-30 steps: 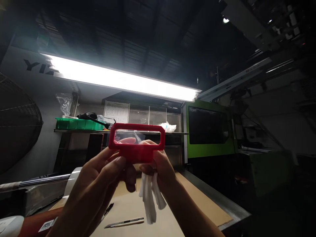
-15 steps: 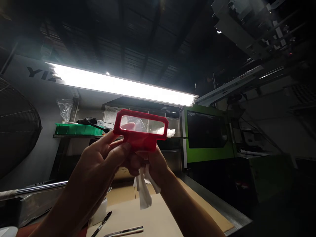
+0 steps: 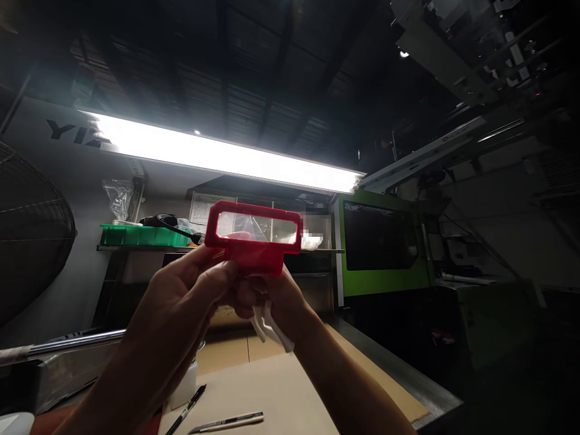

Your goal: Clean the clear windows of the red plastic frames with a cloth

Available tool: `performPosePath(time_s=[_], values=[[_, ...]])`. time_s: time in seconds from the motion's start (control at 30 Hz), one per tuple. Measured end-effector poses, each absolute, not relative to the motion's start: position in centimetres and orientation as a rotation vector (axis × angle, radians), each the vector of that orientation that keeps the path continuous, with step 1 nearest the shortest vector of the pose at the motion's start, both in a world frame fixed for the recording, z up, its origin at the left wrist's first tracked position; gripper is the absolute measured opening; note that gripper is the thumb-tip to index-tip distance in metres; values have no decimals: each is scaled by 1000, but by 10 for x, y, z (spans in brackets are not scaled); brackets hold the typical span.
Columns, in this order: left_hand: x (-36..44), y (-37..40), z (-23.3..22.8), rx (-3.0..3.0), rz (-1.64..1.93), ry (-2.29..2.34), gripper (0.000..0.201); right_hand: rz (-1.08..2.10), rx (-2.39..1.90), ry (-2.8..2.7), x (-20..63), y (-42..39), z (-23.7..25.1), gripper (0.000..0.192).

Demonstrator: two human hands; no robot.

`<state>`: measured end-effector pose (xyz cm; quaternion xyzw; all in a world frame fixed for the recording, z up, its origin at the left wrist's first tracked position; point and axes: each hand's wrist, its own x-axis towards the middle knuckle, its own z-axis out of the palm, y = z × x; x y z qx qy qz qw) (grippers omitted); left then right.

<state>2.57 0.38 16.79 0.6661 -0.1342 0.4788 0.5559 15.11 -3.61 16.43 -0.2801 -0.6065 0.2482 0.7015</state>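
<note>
A red plastic frame [image 3: 254, 258] with a long see-through window is held up before me, below the bright lamp. My left hand [image 3: 193, 290] pinches its lower left part, thumb on the near side. I cannot tell whether the window is an open gap or a clear pane. Behind and under the frame is my right hand [image 3: 285, 302], closed, with a strip of white tissue [image 3: 277, 333] hanging from it. Its fingertips are partly hidden by the frame and the left hand, so whether they touch the frame is unclear.
A pen [image 3: 188, 408] and a second slim pen-like tool [image 3: 226, 423] lie on the cardboard-covered bench [image 3: 281, 393], near a white bottle [image 3: 183, 389]. A green tray [image 3: 136, 235] sits on the shelf. A tube lamp [image 3: 226, 154] hangs above; a fan [image 3: 34, 235] stands left, a green machine [image 3: 380, 241] right.
The red frame has shifted slightly left. The hanging tissue has drawn up and swung right, so less of it shows below the right hand. Both hands keep their hold.
</note>
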Motion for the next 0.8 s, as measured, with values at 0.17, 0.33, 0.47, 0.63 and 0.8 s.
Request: performPosePath(time_s=[0.17, 0.33, 0.47, 0.63, 0.8], values=[[27, 4, 167, 1558, 1118, -342, 9, 534, -561, -1361, 153, -37, 164, 32], [24, 4, 168, 1552, 1124, -305, 12, 328, -436, -1272, 155, -51, 158, 29], [25, 3, 167, 1518, 1142, -275, 10, 127, -494, -1330, 154, -65, 152, 23], [29, 8, 161, 1500, 1159, -243, 13, -93, -641, -1334, 152, -74, 153, 13], [29, 8, 159, 1483, 1099, -286, 14, -158, -748, -1421, 153, -78, 153, 21]])
